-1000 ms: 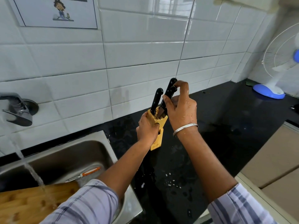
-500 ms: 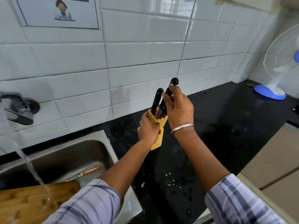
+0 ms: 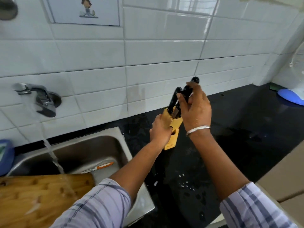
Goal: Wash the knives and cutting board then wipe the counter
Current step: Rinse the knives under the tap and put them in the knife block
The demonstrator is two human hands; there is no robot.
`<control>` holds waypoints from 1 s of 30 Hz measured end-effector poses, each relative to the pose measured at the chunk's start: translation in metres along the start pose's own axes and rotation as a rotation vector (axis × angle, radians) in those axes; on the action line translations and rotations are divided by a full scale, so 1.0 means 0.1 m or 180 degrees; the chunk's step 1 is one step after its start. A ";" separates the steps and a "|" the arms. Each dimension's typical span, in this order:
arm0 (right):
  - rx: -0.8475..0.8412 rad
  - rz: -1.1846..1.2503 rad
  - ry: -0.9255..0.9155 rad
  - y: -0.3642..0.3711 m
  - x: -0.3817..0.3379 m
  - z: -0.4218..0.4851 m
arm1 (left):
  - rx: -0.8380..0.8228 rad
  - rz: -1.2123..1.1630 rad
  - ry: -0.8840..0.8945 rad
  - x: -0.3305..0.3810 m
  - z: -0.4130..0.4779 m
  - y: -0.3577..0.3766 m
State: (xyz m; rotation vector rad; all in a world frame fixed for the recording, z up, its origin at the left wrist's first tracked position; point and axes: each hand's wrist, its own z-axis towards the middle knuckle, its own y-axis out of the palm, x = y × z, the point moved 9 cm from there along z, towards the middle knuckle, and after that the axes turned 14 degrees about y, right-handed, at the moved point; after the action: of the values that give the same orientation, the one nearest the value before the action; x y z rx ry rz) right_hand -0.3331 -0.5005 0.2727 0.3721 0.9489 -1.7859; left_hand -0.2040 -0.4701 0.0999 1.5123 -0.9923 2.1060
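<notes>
One angular wooden block [image 3: 173, 129], centre, over the glossy black counter [image 3: 238, 145]; left hand [image 3: 162, 130] grips it. Right hand [image 3: 196, 111] fingers curl round one black-handled knife [image 3: 187, 91]; second knife [image 3: 173, 100] at its 9 o'clock. One wet wooden board [image 3: 41, 195] in the steel sink [image 3: 105, 139], 7 o'clock.

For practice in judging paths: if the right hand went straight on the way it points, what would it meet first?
Probably the white tiled wall. The right hand, gripping a black knife handle, points up and away from the camera, though depth is unclear.
</notes>
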 end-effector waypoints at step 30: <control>-0.4302 -0.2758 -0.1076 4.18 0.43 -3.59 | 0.0417 -0.0904 -0.3229 -3.00 -2.14 -1.67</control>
State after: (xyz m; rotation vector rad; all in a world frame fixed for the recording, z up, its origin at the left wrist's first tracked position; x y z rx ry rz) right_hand -0.0426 -0.3243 -0.1633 -1.3019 1.9372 -1.3623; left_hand -0.1312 -0.1694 -0.1618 2.6783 -0.8259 1.1592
